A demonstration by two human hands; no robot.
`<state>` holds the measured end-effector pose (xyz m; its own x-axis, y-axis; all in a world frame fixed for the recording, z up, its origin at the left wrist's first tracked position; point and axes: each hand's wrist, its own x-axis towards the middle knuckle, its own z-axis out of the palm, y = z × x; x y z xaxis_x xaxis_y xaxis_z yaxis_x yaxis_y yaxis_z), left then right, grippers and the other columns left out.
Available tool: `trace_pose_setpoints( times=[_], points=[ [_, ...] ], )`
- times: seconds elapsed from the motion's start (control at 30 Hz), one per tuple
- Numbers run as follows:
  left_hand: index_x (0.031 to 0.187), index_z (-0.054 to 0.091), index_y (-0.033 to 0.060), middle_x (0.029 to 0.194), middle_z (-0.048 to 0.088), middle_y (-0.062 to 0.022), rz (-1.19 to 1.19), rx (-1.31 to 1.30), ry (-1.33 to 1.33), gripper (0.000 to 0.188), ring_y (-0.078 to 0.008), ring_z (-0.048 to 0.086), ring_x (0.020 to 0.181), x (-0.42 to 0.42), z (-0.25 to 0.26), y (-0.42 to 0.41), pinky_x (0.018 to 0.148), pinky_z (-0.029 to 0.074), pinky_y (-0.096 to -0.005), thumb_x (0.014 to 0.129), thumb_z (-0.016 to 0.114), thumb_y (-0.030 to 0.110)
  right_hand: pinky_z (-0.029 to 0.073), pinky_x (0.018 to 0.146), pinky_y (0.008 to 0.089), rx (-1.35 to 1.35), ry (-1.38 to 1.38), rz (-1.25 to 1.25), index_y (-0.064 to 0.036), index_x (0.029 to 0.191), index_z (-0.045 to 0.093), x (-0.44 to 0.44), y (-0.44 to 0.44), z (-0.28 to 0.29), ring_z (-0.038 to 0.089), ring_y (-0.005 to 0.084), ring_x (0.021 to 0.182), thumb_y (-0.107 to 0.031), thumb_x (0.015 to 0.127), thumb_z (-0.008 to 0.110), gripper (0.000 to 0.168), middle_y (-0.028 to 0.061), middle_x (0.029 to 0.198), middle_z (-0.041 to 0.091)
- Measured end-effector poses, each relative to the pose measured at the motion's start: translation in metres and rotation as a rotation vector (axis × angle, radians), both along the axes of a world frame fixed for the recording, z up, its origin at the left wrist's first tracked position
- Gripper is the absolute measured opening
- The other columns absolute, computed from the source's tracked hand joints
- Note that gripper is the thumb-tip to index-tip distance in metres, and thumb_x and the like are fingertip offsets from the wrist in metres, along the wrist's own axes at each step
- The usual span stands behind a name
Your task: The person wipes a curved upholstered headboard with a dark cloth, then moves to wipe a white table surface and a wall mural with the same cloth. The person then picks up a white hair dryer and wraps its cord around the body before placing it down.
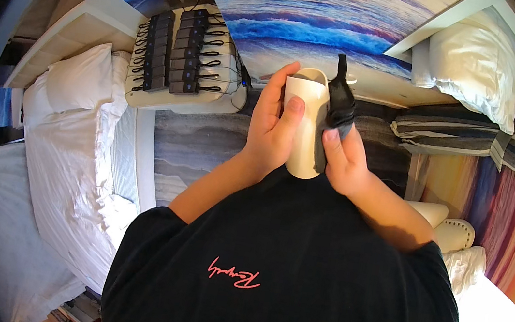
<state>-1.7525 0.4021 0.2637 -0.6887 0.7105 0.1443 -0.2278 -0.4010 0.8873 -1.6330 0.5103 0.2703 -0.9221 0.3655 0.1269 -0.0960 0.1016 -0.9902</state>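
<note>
A cream-coloured hollow vessel (309, 138), vase-like with a narrowed waist and a slanted open rim, is held up before my chest. My left hand (275, 119) grips it from the left, thumb across its front and fingers behind. On the other side, my right hand (344, 158) holds a bunched black cloth (342, 101). One end of that cloth sticks up past the fingers, and a darker strip lies along the vessel's right side. Whether the right fingertips touch the vessel itself I cannot tell.
To the left, a white cabinet (186, 106) carries rows of black devices (188, 52) with wrist loops and cables. Beyond it is a bed with white sheets (71, 149). A striped folded textile (454, 132) and a white pillow (478, 68) are at right, near a cream studded seat (454, 235).
</note>
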Motion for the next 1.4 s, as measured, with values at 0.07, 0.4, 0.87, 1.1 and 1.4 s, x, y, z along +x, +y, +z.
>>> trace_pose_setpoints(
  times=[0.07,0.4,0.87,1.1,1.4],
  points=[
    [0.148,0.028,-0.0004,0.131,0.054,-0.0119,0.04,-0.007,-0.095,0.053,-0.0155,0.055,0.113,0.0,0.003,0.009,0.098,0.044,-0.0295,0.103,0.05,0.019,0.032,0.112,0.0405,0.123,-0.092,-0.015,0.008,0.149,0.024,0.011,0.003,-0.006,0.042,0.0374,0.136,-0.025,0.1,0.053,0.065,0.0278,0.142,0.043],
    [0.156,0.018,0.0033,0.146,0.046,-0.0106,-0.108,-0.047,-0.116,0.057,-0.0163,0.051,0.125,0.022,0.009,0.063,0.105,0.04,-0.0311,0.106,0.043,0.016,0.043,0.097,0.028,-0.66,-0.103,0.011,-0.007,0.147,0.037,-0.021,0.095,0.031,0.055,0.0137,0.111,-0.029,0.106,0.045,0.048,0.0092,0.123,0.058],
    [0.147,0.035,0.0049,0.133,0.056,-0.0111,0.064,-0.007,-0.384,0.043,-0.0201,0.055,0.122,0.049,0.016,0.126,0.103,0.047,-0.0362,0.108,0.036,0.023,0.018,0.119,0.0464,0.599,0.055,0.303,0.004,0.145,0.039,0.051,0.141,0.024,0.018,0.044,0.147,-0.007,0.09,0.059,0.06,0.0271,0.157,0.016],
    [0.147,0.036,0.0058,0.138,0.052,-0.0109,0.031,0.117,-0.46,0.051,-0.0198,0.052,0.125,0.072,0.005,0.155,0.107,0.041,-0.0346,0.107,0.037,0.038,0.019,0.119,0.0455,0.439,-0.012,0.191,0.002,0.148,0.036,0.011,0.18,0.027,0.021,0.0402,0.147,-0.009,0.093,0.054,0.059,0.0249,0.159,0.017],
    [0.134,0.046,0.0017,0.123,0.059,-0.0146,0.194,0.113,-0.682,0.043,-0.0255,0.062,0.108,0.081,0.013,0.159,0.097,0.048,-0.0381,0.096,0.048,0.022,0.032,0.114,0.0407,-0.642,-0.123,0.313,-0.005,0.153,0.025,0.035,0.217,-0.033,0.036,0.0271,0.141,-0.032,0.094,0.056,0.072,0.0149,0.153,0.036]
  ],
)
